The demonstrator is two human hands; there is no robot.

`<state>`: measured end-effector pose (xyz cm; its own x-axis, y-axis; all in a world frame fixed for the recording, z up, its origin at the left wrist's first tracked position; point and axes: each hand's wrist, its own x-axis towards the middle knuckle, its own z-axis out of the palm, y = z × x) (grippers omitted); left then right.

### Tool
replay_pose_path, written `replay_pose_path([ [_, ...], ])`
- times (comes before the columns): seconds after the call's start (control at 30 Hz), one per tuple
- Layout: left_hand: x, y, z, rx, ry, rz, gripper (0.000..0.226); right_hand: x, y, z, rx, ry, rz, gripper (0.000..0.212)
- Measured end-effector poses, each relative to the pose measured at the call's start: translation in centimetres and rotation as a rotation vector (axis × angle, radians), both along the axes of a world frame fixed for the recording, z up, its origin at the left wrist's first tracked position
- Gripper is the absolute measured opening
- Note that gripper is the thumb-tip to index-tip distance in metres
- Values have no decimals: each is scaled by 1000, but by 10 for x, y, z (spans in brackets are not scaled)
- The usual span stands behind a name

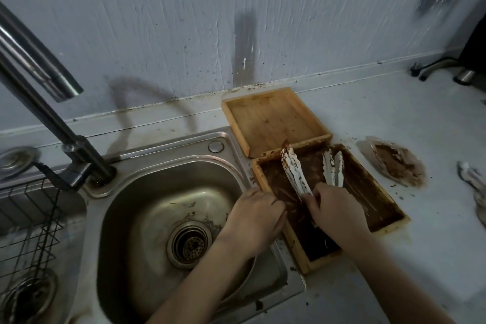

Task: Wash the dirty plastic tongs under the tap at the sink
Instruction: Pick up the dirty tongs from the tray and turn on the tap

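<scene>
Head view: right of centre, the white plastic tongs (297, 175), smeared brown, are pinched at their handle end by the right hand (335, 209) over the dirty wooden tray (389, 229) on the worktop (394, 108). The left hand (256, 216), fingers curled, rests at the tray's edge; whether anything is gripped cannot be told. The tongs are best lifted clear, tips kept low against drips, and carried left over the sink (147, 192) beneath the tap (63, 84).

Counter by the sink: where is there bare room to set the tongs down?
Bare counter lies behind the smeared bag, right of the clean wooden tray. The near right corner is free too. Around the dirty tray, where both hands hold tongs, it is crowded.
</scene>
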<state>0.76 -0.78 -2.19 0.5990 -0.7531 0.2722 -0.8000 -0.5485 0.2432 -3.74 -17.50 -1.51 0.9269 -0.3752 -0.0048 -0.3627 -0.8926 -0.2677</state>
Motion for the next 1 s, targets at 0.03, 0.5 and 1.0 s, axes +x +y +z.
replay_pose_path([
  [0.03, 0, 0, 0, 10, -1, -3, 33, 0, -1, 1, 2, -11, -4, 28],
  [0.5, 4, 27, 40, -93, -83, 37, 28, 0, 21, 54, -29, -570, 231, 23],
  [1.0, 21, 192, 79, -460, -159, 723, 39, 63, 163, 58, 1817, -194, 43, 15],
])
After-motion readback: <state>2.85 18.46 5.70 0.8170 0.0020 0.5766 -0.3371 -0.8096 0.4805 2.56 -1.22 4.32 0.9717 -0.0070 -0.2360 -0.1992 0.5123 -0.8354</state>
